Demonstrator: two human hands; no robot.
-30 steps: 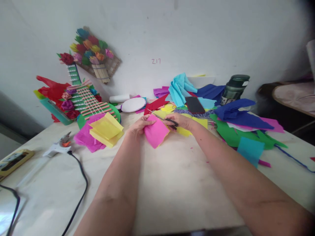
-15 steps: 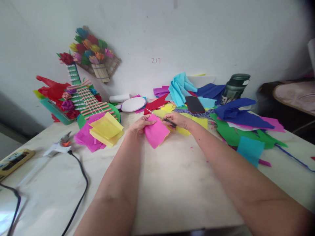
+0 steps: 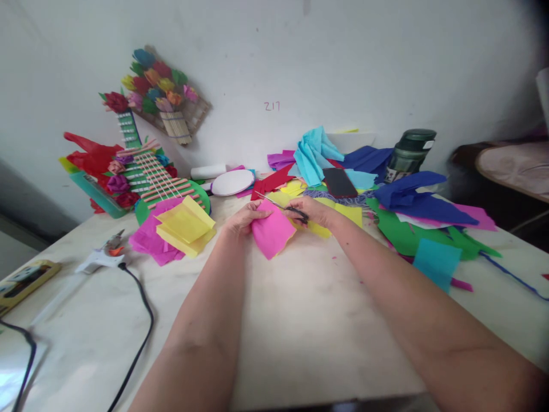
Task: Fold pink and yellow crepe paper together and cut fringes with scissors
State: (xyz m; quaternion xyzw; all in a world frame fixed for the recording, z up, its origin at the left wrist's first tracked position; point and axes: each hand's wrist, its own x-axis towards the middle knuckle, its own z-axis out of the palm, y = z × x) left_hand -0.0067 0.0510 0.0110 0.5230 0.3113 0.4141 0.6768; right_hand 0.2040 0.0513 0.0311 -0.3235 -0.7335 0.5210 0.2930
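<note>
A piece of pink paper [image 3: 272, 233], with yellow showing along its lower right edge, is pinched at its upper left by my left hand [image 3: 245, 217]. My right hand [image 3: 315, 210] grips a pair of scissors [image 3: 299, 215] with black handles. Their blades point left along the top edge of the pink paper. Yellow paper [image 3: 349, 213] lies on the table under and behind my right hand. To the left of my left hand rests a folded yellow stack [image 3: 186, 226] on magenta paper [image 3: 156, 243].
A paper-flower guitar model [image 3: 150, 177] stands at back left, near a glue gun [image 3: 103, 254] with a black cord. Behind my hands lie a round white piece [image 3: 233, 182] and a phone [image 3: 340, 182]. Blue paper [image 3: 422, 200] and a dark green flask [image 3: 410, 155] are at right.
The scissors' handles look slightly more spread and the blades have shifted a little. My left hand and the pink paper have stayed almost in place.
</note>
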